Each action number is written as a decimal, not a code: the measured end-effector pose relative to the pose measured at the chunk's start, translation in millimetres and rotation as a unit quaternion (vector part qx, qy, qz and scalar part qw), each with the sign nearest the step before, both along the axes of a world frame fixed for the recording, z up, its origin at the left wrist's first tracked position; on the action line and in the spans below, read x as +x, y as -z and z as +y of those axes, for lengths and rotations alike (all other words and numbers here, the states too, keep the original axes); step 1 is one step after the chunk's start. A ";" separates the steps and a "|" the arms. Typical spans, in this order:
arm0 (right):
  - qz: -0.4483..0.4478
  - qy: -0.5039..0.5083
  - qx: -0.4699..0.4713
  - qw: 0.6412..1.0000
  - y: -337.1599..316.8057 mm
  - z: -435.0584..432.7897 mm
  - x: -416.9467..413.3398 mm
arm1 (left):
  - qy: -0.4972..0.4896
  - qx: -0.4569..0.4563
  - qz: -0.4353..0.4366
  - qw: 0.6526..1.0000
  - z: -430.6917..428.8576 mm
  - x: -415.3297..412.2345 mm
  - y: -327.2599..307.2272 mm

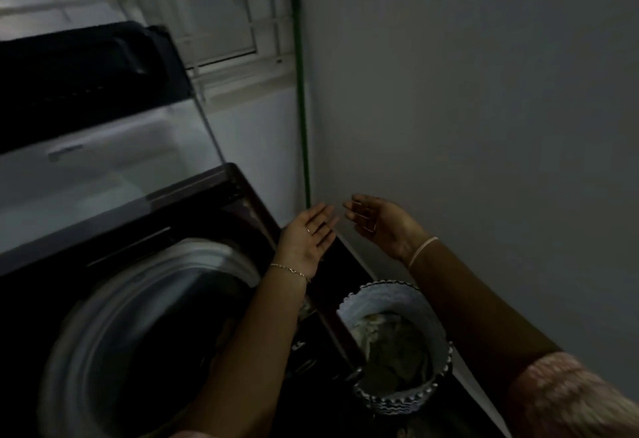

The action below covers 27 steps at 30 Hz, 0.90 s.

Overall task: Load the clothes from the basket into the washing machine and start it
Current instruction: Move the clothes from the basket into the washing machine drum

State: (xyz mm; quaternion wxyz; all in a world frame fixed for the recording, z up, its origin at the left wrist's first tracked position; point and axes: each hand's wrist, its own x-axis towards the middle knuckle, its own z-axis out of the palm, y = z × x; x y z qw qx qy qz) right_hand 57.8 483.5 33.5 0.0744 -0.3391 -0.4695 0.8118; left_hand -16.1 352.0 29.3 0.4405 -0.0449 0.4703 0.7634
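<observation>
A dark top-loading washing machine fills the lower left, its lid raised and its round drum uncovered. Right of it on the floor stands a woven basket with pale and greenish clothes inside. My left hand is held palm up above the machine's right edge, fingers spread and holding nothing. My right hand hovers close beside it, above the basket, fingers loosely curled and holding nothing. The scene is dim and what lies in the drum cannot be made out.
A green pole leans in the corner behind the machine. A barred window is at the back. A plain wall runs along the right, close to the basket.
</observation>
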 end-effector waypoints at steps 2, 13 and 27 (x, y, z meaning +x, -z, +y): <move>-0.009 0.018 -0.005 1.000 6.7 28.2 21.3 | 0.010 -0.008 -0.012 1.000 27.9 17.8 7.4; -0.086 0.076 -0.052 0.992 77.4 124.4 93.5 | 0.035 -0.082 -0.083 0.993 116.4 75.3 67.4; -0.258 0.082 -0.112 0.956 314.9 131.8 129.6 | 0.083 -0.287 -0.131 0.945 146.1 69.0 251.6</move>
